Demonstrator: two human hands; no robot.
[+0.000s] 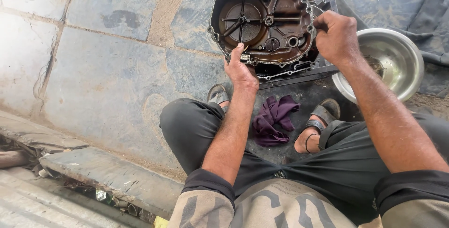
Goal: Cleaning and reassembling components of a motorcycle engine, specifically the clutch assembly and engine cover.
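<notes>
Keep the left hand point(240, 70) pinching the lower rim of the greasy grey metal engine cover point(262, 22); the right hand point(336, 35), fingers closed on its right edge, should lift evenly.

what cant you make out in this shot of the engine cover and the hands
Head view only:
- Engine cover: its outer face is turned away; the top edge is cut off by the frame.
- Right hand: fingertips curl behind the cover's rim, so the grip is hidden.
- Left hand: the small part at its fingertips is too small to tell.
- Steel bowl: the forearm covers part; the contents are unclear.
</notes>
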